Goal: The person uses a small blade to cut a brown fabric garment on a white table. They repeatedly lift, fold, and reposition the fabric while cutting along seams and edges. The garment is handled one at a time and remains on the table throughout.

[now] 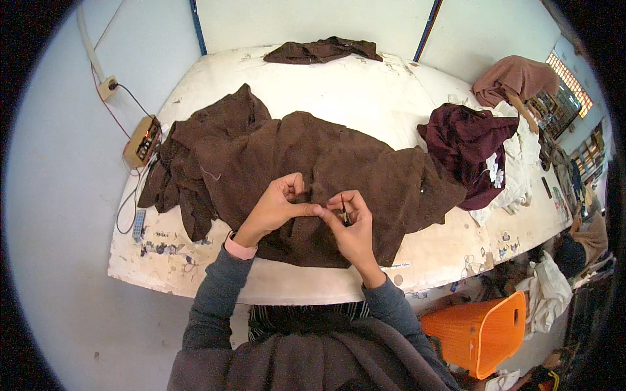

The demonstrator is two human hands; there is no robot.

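A large dark brown garment (352, 163) lies spread and rumpled over the white table in front of me. Above its near part, my left hand (279, 203) is closed with curled fingers, its thumb stretched toward the other hand; what it pinches, if anything, is hidden. My right hand (351, 228) is closed around a small, thin dark tool (345, 212), whose exact kind I cannot make out. The two thumb tips meet just over the cloth. A loose pale thread (210, 174) lies on the garment, left of my hands.
Another brown cloth piece (323, 50) lies at the table's (352, 88) far edge. Maroon cloth (466, 146) and white cloth (521, 156) are heaped at the right, where another person (515, 81) bends over. An orange basket (479, 332) stands below; a power box (140, 140) is at left.
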